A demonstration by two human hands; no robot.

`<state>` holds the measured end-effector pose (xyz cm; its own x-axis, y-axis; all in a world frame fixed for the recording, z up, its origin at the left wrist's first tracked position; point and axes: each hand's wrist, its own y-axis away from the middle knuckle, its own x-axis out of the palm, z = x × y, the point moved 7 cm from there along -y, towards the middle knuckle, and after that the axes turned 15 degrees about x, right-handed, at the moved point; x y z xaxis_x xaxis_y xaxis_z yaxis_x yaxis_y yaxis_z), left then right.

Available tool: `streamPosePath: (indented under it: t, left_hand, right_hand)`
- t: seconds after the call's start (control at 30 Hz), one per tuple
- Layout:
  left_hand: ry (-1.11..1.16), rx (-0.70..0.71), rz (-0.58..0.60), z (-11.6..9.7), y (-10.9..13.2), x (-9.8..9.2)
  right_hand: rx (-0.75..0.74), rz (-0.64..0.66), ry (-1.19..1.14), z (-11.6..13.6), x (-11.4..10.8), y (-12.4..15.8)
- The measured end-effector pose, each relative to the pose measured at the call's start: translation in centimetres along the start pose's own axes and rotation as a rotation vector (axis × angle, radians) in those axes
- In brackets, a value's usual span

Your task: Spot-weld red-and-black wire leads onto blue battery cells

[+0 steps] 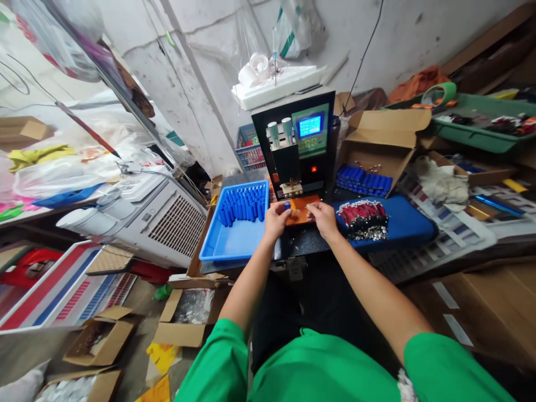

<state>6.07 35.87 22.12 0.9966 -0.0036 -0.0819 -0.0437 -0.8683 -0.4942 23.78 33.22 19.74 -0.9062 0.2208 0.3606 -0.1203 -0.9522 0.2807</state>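
Note:
My left hand [276, 218] is closed around a blue cylindrical battery cell [287, 206], of which only the end shows. It rests over an orange-brown work plate [302, 211] below the electrodes of a black spot welding machine [293, 148]. My right hand [322, 216] is at the plate's right side, thumb and fingers pinched together. Whatever lies in that pinch is too small to make out. To the left, a light blue tray [234, 243] holds many blue cells [240, 205]. A bundle of red and black wires [363, 219] lies right of my right hand.
A cardboard box [387, 134] of blue cells stands behind the wires, which lie on a blue surface [412, 223]. Farther right is a green bin [473, 134]. A white air cooler [154, 215] stands left; open cartons [182, 334] sit on the floor.

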Motion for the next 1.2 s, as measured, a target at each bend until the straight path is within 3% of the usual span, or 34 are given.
streamPosePath:
  t: [0.1, 0.2, 0.47, 0.73, 1.2]
  left_hand:
    - [-0.049, 0.026, 0.05, 0.3, -0.3, 2.4]
    - [-0.108, 0.06, 0.048, 0.3, -0.5, 3.2]
    - [-0.115, 0.121, 0.042, 0.0, -0.3, 3.3]
    - [-0.137, 0.11, -0.012, -0.3, -0.3, 3.1]
    - [-0.064, 0.113, -0.034, 0.1, -0.3, 3.0]
  right_hand:
    - [-0.029, -0.043, 0.045, 0.7, -1.2, -0.3]
    - [-0.062, -0.048, 0.082, 1.5, -1.6, -0.8]
    - [-0.132, 0.024, 0.167, 2.1, 0.5, -3.3]
    - [-0.098, 0.067, 0.14, 2.1, 2.6, -4.2]
    - [-0.221, 0.013, 0.373, 2.0, 3.1, -4.9]
